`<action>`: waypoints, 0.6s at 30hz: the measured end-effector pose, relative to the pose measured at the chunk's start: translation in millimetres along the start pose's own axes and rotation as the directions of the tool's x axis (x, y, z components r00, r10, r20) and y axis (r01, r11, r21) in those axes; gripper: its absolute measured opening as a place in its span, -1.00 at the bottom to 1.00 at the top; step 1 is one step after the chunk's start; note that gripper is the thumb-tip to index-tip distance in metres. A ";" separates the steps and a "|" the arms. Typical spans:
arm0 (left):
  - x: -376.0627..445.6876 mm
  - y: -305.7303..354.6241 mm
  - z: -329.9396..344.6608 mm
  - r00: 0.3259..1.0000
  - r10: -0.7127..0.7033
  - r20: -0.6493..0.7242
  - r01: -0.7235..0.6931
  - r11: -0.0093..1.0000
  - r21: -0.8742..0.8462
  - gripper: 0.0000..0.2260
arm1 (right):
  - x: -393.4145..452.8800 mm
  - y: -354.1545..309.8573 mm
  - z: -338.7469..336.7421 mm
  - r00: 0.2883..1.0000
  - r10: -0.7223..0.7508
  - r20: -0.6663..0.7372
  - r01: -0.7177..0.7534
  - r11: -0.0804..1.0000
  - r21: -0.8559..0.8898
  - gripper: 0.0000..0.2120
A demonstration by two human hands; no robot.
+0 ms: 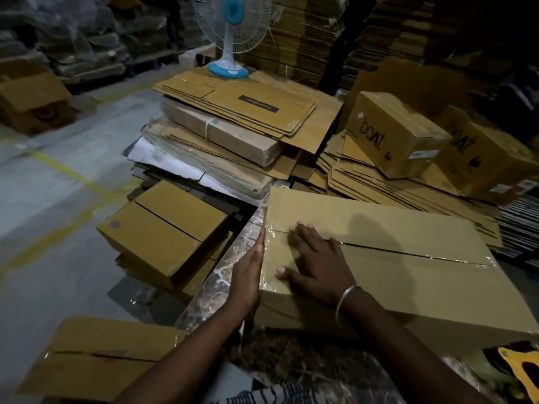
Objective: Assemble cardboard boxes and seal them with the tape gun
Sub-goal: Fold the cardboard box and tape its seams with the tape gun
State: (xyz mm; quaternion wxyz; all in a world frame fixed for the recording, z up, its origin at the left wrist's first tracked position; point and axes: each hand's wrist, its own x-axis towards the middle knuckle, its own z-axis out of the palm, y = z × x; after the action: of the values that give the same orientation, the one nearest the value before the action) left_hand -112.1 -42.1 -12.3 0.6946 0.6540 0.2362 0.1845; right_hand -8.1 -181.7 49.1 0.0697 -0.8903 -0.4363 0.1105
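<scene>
A large brown cardboard box (408, 258) lies on a marble-patterned table (233, 258) with its top flaps closed and a seam running across. Clear tape covers the seam's left end and folds over the left side. My right hand (315, 263) lies flat on the top with fingers spread, pressing the tape down. My left hand (250, 269) presses with straight fingers against the box's left side, over the tape end. A yellow and black object, perhaps the tape gun (522, 371), lies at the lower right edge, only partly in view.
Assembled boxes sit to the left (163, 231) and at lower left (96, 357). Stacks of flat cardboard (233, 118) and two boxes marked "boat" (393, 132) lie behind. A blue and white fan (230, 39) stands on the stack. Grey floor with yellow lines stretches left.
</scene>
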 end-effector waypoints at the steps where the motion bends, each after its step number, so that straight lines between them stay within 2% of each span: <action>1: 0.4 -1.9 -2.4 1.000 0.006 -0.024 -0.005 0.999 0.042 -0.58 | 1.5 -0.7 0.6 1.000 0.006 0.023 -0.006 1.000 -0.010 0.12; 4: 5.2 2.1 -6.7 0.992 0.064 -0.111 -0.053 0.993 0.102 -0.75 | 3.0 -1.6 3.1 0.999 0.006 0.051 -0.005 0.999 -0.034 0.06; 7: 27.3 18.6 -9.9 0.959 0.100 -0.263 -0.076 0.992 0.101 -0.77 | 3.5 -1.1 3.6 0.998 0.012 0.060 -0.010 0.999 -0.033 -0.03; 9: 49.9 25.8 -8.3 0.968 0.085 -0.236 -0.062 0.993 0.099 -0.80 | 3.7 -1.7 3.3 0.998 0.018 0.064 -0.016 0.999 -0.042 -0.06; 12: 78.3 31.4 2.2 0.992 0.049 -0.119 -0.032 0.990 0.139 -0.72 | 3.4 -1.5 3.6 0.998 0.022 0.061 -0.019 0.999 -0.042 -0.12; 15: 83.0 34.4 11.2 0.989 0.036 -0.145 -0.020 0.993 0.114 -0.70 | 3.0 -0.7 3.6 0.998 0.026 0.061 -0.024 0.999 -0.043 -0.15; 18: 76.2 30.7 14.5 0.987 0.015 -0.160 -0.013 1.000 0.012 -0.69 | 2.7 -1.3 3.6 0.997 0.031 0.066 -0.029 0.999 -0.035 -0.12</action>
State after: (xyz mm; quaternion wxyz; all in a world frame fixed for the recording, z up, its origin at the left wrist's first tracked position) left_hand -39.7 -8.5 12.1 0.6685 0.6425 0.2875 0.2400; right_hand -8.4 -178.6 45.5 0.0381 -0.8936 -0.4268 0.1335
